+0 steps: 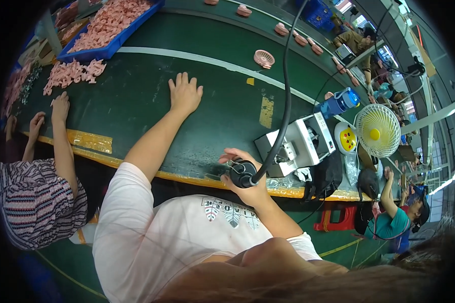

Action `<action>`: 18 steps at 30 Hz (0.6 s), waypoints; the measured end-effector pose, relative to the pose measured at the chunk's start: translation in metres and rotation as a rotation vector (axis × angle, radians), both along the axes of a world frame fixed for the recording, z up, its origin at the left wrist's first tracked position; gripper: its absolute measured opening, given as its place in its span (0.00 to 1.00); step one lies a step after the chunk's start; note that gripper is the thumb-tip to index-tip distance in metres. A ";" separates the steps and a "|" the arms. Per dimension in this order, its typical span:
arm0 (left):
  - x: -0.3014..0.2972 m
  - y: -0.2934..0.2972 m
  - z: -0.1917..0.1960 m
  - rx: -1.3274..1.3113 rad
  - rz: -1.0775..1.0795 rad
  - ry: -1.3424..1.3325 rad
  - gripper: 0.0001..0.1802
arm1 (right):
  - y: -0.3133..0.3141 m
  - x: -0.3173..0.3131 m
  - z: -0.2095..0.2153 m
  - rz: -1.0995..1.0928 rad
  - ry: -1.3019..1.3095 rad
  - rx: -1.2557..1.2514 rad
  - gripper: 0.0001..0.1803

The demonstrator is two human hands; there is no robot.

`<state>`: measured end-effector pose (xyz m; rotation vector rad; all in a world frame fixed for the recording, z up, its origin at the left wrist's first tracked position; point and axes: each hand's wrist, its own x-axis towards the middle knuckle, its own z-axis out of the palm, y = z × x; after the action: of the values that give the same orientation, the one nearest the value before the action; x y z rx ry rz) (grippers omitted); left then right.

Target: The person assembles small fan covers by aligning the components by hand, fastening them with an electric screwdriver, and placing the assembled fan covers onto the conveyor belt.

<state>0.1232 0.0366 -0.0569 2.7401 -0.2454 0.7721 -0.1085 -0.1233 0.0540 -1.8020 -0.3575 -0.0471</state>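
My left hand (185,94) lies palm down on the green work surface (212,121), fingers stretched out and nothing in it. Close to my body at the table's front edge, my right hand (256,194) is wrapped round an upright black electric screwdriver (241,170). A wire hanging loop and a thick black cord (286,96) come off its top; its tip is hidden below. Just right of that hand stands a grey-and-white boxy device (300,144), which looks like a screw feeder. Farther off lies a round pink plastic grille (264,58).
Pink parts fill a blue tray (108,30) at far left, with a loose pile (76,74) beside it. A co-worker's hands (60,107) rest nearby. Pink pieces line the far strip (281,29). To the right are a blue bottle (338,102), fan (378,132) and black bag (328,177).
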 end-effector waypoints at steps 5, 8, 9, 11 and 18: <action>0.002 -0.001 0.002 -0.028 -0.012 0.020 0.19 | 0.004 0.002 -0.020 -0.115 -0.103 -0.013 0.28; 0.003 0.002 0.000 -0.040 -0.005 0.045 0.20 | 0.013 0.010 -0.030 -0.300 -0.142 0.045 0.28; 0.003 0.003 0.000 -0.039 -0.003 0.056 0.20 | 0.017 0.011 -0.021 -0.319 -0.070 0.136 0.29; 0.003 0.005 0.004 -0.043 -0.026 0.126 0.23 | 0.020 0.024 -0.014 -0.385 -0.110 0.167 0.26; 0.006 0.009 0.052 -0.225 -0.063 0.714 0.27 | 0.031 0.079 -0.002 -0.258 -0.255 0.374 0.25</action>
<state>0.1292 0.0452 -0.0044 2.5770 -0.0794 -0.2069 -0.0294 -0.0927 0.0524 -1.4616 -0.2720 -0.4970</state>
